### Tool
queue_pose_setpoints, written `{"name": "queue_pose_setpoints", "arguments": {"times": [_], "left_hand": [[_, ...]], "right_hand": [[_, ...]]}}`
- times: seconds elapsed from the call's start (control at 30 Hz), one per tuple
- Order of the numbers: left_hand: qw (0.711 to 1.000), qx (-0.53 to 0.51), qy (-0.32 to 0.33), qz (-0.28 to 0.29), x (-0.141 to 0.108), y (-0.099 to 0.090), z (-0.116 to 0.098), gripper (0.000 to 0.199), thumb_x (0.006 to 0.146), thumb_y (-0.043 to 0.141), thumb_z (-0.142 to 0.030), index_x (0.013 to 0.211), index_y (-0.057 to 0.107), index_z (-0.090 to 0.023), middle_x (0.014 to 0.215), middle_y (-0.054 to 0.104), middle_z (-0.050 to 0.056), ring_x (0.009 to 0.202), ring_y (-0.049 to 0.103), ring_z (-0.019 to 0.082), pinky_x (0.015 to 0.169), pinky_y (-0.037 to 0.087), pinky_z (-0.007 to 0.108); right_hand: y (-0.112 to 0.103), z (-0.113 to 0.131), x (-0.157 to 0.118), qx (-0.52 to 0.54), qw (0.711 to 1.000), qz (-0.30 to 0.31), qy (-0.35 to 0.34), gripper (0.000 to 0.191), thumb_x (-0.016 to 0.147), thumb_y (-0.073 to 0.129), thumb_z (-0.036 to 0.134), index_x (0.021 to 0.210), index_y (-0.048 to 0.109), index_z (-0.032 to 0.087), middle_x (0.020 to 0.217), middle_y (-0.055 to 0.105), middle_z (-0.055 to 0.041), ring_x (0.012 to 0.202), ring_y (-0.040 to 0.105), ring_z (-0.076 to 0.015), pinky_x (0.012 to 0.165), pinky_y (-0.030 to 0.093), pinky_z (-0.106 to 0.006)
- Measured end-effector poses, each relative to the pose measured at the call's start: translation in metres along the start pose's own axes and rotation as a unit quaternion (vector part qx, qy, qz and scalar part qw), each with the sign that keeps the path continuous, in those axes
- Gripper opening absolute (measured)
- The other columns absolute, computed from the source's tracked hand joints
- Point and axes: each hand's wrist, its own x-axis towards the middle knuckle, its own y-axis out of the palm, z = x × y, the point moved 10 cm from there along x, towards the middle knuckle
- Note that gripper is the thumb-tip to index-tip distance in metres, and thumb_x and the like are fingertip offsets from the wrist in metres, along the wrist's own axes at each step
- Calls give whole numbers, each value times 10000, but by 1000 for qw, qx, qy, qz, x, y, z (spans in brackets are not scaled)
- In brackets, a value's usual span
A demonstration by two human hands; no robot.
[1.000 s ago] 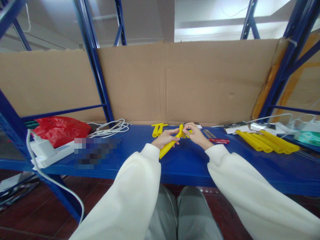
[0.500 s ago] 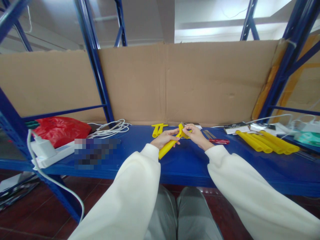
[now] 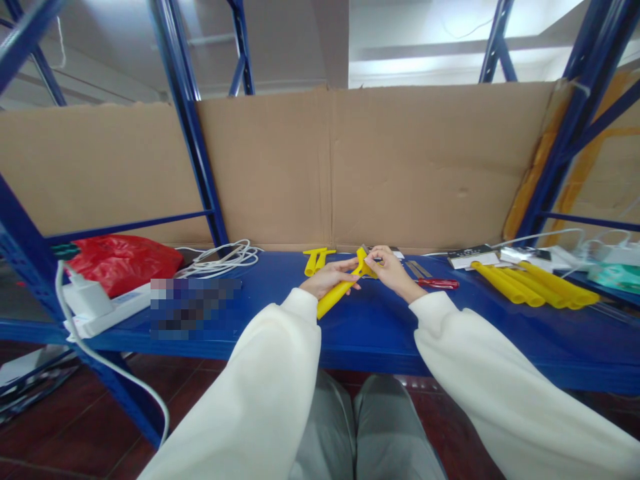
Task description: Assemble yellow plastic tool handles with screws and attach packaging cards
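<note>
My left hand (image 3: 327, 277) is wrapped round a yellow handled tool (image 3: 334, 299), whose tube-like handle points down and left. The fingers of my right hand (image 3: 389, 269) are closed on the tool's forked head, at its right side. What lies between those fingertips is too small to make out. Two small yellow T-shaped pieces (image 3: 315, 261) lie just behind my left hand. To the right of my right hand are a red screwdriver (image 3: 439, 283) and flat metal strips (image 3: 418, 269).
Several yellow tubes (image 3: 533, 285) lie on the right of the blue shelf (image 3: 370, 333). At the left are a red plastic bag (image 3: 125, 260), a white power strip (image 3: 117, 312) and coiled white cable (image 3: 225, 259). Cardboard (image 3: 400, 167) stands behind.
My right hand has shifted very slightly at the tool's head. My left hand and the tool look the same.
</note>
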Motion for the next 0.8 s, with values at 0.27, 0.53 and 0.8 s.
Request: {"name": "queue_pose_setpoints", "arguments": {"times": [0.27, 0.53, 0.8], "left_hand": [[1000, 19, 3, -3, 1, -2, 1, 689, 736, 745, -35, 1380, 627, -248, 1491, 550, 132, 676, 712, 125, 481, 523, 192], [999, 38, 8, 2, -1, -1, -3, 647, 741, 754, -49, 1351, 648, -237, 1414, 620, 122, 688, 703, 126, 485, 517, 188], [999, 42, 21, 8, -6, 4, -8, 636, 747, 724, -43, 1355, 641, -210, 1456, 580, 137, 671, 689, 107, 487, 506, 181]], "right_hand": [[-1, -1, -1, 6, 1000, -11, 13, 312, 797, 692, 507, 691, 575, 238, 926, 620, -74, 968, 598, -253, 890, 518, -460], [1, -29, -8, 94, 991, -25, 93, 448, 720, 745, 609, 878, 530, 249, 923, 635, -46, 874, 630, -217, 808, 566, -417], [4, -44, -8, 92, 989, 1, 112, 479, 727, 739, 630, 958, 563, 249, 1044, 660, -85, 944, 640, -228, 838, 569, -422]]}}
